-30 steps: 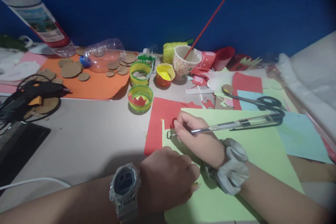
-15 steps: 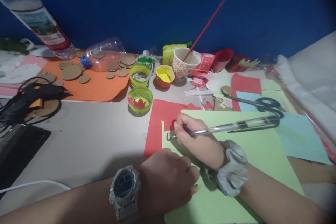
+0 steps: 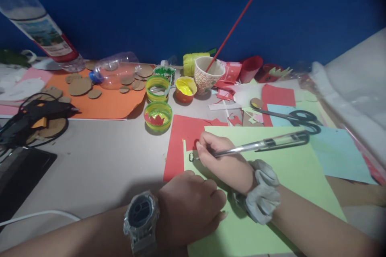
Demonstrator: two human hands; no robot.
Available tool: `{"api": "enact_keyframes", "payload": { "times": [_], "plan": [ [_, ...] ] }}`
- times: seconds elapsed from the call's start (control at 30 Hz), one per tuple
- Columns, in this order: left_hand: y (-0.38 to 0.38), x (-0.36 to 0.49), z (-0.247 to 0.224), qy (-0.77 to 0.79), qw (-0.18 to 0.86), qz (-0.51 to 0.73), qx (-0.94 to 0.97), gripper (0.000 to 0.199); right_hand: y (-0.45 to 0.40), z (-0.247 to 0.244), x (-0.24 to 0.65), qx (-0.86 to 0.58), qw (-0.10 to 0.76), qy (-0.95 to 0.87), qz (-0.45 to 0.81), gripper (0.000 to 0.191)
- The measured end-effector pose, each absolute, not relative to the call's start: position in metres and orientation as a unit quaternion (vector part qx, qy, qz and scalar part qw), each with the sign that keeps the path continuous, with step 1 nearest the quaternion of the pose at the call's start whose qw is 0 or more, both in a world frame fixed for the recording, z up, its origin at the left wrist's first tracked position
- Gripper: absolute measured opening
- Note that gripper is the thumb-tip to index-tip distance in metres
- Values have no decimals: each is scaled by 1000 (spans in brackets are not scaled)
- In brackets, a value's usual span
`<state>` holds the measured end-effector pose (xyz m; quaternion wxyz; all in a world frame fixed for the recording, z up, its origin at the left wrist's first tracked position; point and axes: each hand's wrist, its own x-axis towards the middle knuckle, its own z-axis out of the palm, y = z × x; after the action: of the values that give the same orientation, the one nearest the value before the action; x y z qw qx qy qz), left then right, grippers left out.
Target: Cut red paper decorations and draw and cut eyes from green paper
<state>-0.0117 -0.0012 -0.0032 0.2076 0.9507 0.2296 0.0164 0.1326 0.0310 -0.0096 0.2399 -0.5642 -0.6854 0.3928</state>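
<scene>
My right hand [image 3: 224,160] is closed around a clear-barrelled pen [image 3: 259,145], its tip low by the left edge of a light green paper sheet [image 3: 271,180]. A small dark rounded mark [image 3: 191,156] shows beside the tip. My left hand [image 3: 191,209] rests on the lower left of the sheet with curled fingers; their inside is hidden. A watch [image 3: 141,213] is on the left wrist, a grey scrunchie [image 3: 263,194] on the right. Red paper [image 3: 176,148] lies partly under the green sheet.
Scissors [image 3: 297,117] lie on blue paper [image 3: 346,152] at right. Paint cups [image 3: 158,122] and a patterned cup [image 3: 205,78] holding a red stick stand behind the sheet. At left are a glue gun [image 3: 39,112], cardboard discs [image 3: 80,86], plastic bottles [image 3: 50,34] and a black device [image 3: 24,176].
The view has shifted slightly, so most things appear a little further left. The small mark by the pen tip looks a bit different in shape. My left hand stays on the paper.
</scene>
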Motion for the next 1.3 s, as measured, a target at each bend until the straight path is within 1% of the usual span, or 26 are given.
{"api": "enact_keyframes", "payload": {
  "times": [0.27, 0.57, 0.7, 1.0, 1.13, 1.3],
  "plan": [
    [-2, -12, -5, 229, 202, 29, 952, 19, 31, -9, 133, -556, 241, -691, 395, 23],
    [-1, -12, -4, 225, 202, 6, 953, 19, 32, -8, 132, -558, 248, -689, 390, 23],
    [-1, -12, -4, 224, 198, 13, 954, 19, 32, -8, 132, -555, 240, -695, 390, 23],
    [-1, -12, -5, 225, 188, 20, 956, 19, 31, -10, 133, -567, 257, -680, 387, 23],
    [-1, -12, -4, 223, 191, 26, 956, 19, 32, -10, 133, -564, 248, -686, 386, 25],
    [-1, -12, -4, 223, 191, 23, 956, 20, 33, -10, 133, -568, 257, -683, 381, 24]
  ]
}}
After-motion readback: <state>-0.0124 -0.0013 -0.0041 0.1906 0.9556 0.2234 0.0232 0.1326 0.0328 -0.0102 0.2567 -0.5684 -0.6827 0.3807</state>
